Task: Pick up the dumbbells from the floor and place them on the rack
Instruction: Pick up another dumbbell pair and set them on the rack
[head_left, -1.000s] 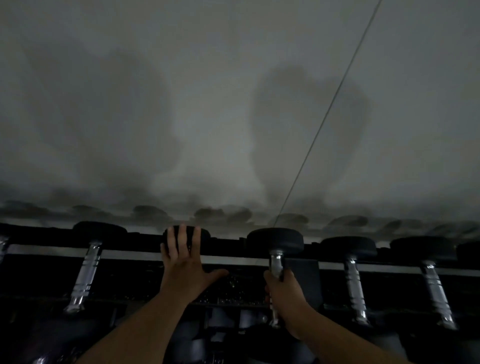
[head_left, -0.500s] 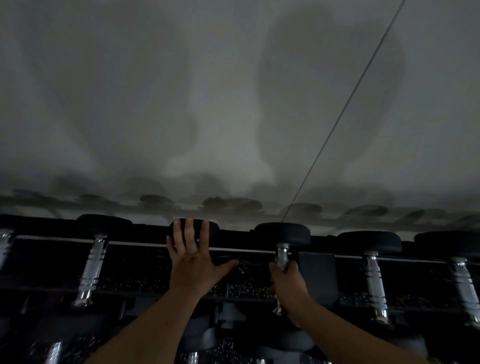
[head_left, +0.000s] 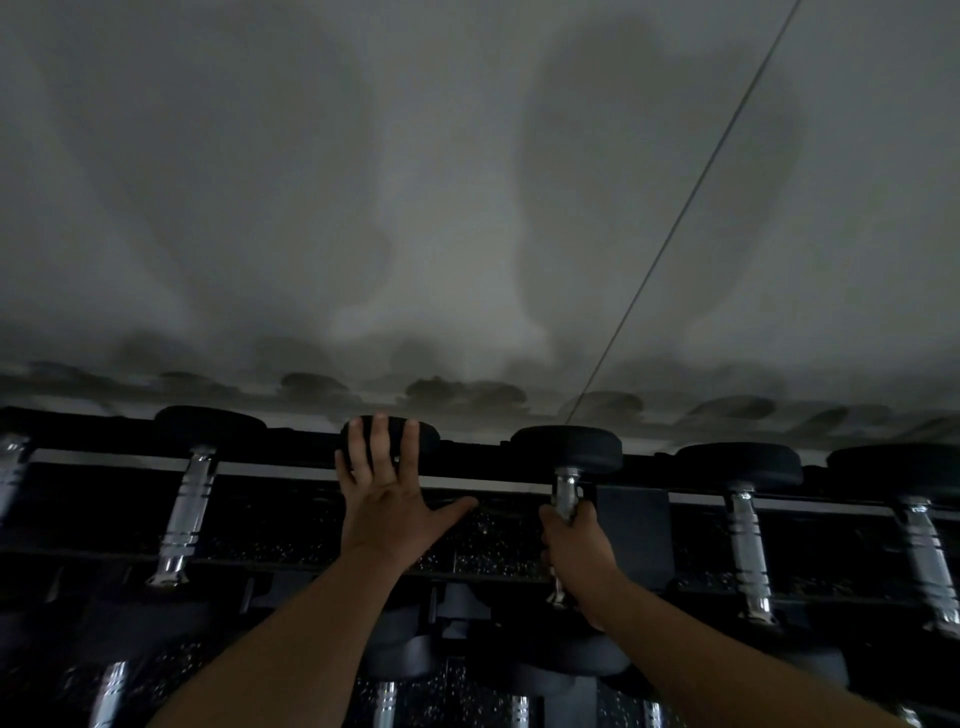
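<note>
A dark rack with a pale rail runs across the lower part of the head view, and a row of black-headed dumbbells with chrome handles lies on it. My right hand is closed around the chrome handle of one dumbbell near the middle, whose far head rests at the rack's back edge. My left hand lies flat with fingers spread over the neighbouring dumbbell; its fingertips touch the black head and its handle is hidden under the palm.
Other dumbbells lie on the top tier at the left and at the right. A lower tier holds more chrome handles. A pale wall with shadows and a thin diagonal cable rises behind the rack.
The view has tilted up a little, so the rack sits lower in the frame. Both hands keep their places: left flat on one dumbbell, right gripping the handle.
</note>
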